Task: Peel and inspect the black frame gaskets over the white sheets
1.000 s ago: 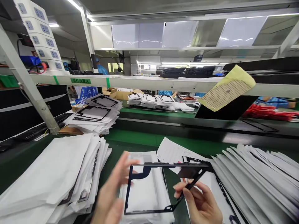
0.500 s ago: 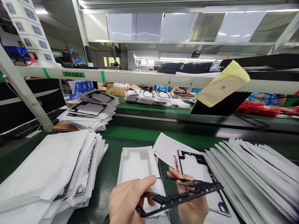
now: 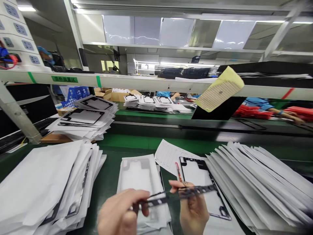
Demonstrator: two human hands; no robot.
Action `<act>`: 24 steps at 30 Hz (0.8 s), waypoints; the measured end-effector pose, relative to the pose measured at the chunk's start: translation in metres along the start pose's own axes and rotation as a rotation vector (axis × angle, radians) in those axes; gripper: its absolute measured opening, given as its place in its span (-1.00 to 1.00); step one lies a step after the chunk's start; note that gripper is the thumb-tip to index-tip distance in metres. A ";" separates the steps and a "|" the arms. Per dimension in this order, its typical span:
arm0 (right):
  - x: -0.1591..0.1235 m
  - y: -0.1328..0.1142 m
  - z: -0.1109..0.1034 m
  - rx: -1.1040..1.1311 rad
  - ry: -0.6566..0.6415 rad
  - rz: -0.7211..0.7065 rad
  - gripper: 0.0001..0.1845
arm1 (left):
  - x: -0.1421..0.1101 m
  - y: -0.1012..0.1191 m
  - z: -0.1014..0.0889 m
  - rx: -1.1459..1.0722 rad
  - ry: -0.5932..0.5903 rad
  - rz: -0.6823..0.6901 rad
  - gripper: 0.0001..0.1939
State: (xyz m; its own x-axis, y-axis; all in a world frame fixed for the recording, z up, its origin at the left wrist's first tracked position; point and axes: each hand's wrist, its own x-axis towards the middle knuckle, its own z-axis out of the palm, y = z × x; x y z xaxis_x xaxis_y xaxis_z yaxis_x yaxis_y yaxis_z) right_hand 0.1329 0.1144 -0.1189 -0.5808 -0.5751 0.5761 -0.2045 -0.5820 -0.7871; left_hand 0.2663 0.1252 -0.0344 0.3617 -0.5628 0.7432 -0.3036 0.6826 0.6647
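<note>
A thin black frame [image 3: 168, 199], blurred by motion and seen nearly edge-on, is held between my two hands. My left hand [image 3: 123, 210] pinches its left end between thumb and fingers. Under its right side my right hand [image 3: 193, 209] grips it, fingers partly hidden by the frame. Below and behind lies a white sleeve [image 3: 137, 176] with a frame showing through it. A similar black frame [image 3: 225, 209] rests on white paper to the right. Close to my right fingertips is a red pen [image 3: 178, 171], beside a printed sheet [image 3: 168, 153].
Stacked white sleeves [image 3: 44, 176] stand at left, and a leaning row of sleeves [image 3: 259, 182] at right. More frames top a far-left pile [image 3: 83, 117]. A white rail [image 3: 146, 83] crosses ahead, with a yellow sheet [image 3: 220, 89] hanging from it. A co-worker's arm [image 3: 283, 112] shows at far right.
The held black frame has turned flatter and more edge-on, and both hands have shifted left in the picture. The whole view has swung slightly to the right.
</note>
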 end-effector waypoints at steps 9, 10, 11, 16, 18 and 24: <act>0.055 -0.031 -0.018 -0.194 -0.431 -0.845 -0.43 | 0.022 -0.012 -0.015 0.275 -0.236 0.439 -0.50; 0.055 -0.036 -0.016 -0.195 -0.441 -0.867 -0.47 | 0.020 -0.005 -0.014 0.221 -0.237 0.373 -0.58; 0.055 -0.040 -0.015 -0.199 -0.433 -0.886 -0.54 | 0.018 0.002 -0.012 0.203 -0.195 0.307 -0.65; 0.054 -0.056 -0.018 -0.297 -0.483 -0.913 -0.77 | 0.007 0.019 -0.002 0.215 -0.052 0.237 -0.75; 0.055 -0.061 -0.018 -0.326 -0.508 -0.940 -0.81 | 0.007 0.019 -0.001 0.188 -0.057 0.249 -0.74; 0.051 -0.062 -0.016 -0.336 -0.391 -0.925 -0.82 | 0.008 0.019 -0.008 0.300 -0.064 0.339 -0.72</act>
State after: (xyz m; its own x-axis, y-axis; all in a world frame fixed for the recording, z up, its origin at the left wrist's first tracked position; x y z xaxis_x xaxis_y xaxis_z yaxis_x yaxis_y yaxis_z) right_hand 0.1035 0.1303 -0.0448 0.1939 -0.1687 0.9664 -0.6796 -0.7336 0.0083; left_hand 0.2706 0.1377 -0.0164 0.1453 -0.3652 0.9195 -0.6406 0.6736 0.3687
